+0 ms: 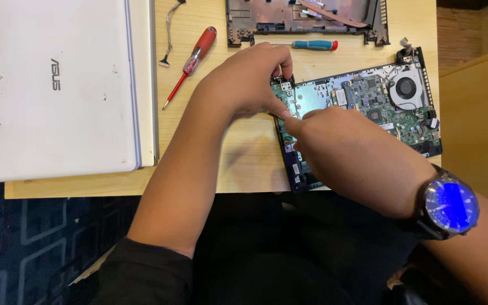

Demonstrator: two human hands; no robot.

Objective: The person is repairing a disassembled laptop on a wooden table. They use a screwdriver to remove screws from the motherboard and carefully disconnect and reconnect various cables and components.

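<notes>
Head view. The opened laptop base [368, 107] is seen on the wooden table [249, 158], long axis running left to right and tilted slightly, fan end far right. Its near-left part is hidden by both hands. The left hand [249, 82] is curled over the base's far-left corner hinge; whether anything is pinched cannot be told. The right hand [334, 141] is closed loosely, fingertip pressed on the board; any held item is hidden. A closed white laptop [57, 85] lies left, its left edge cut off. A red screwdriver [193, 59] points near-left.
</notes>
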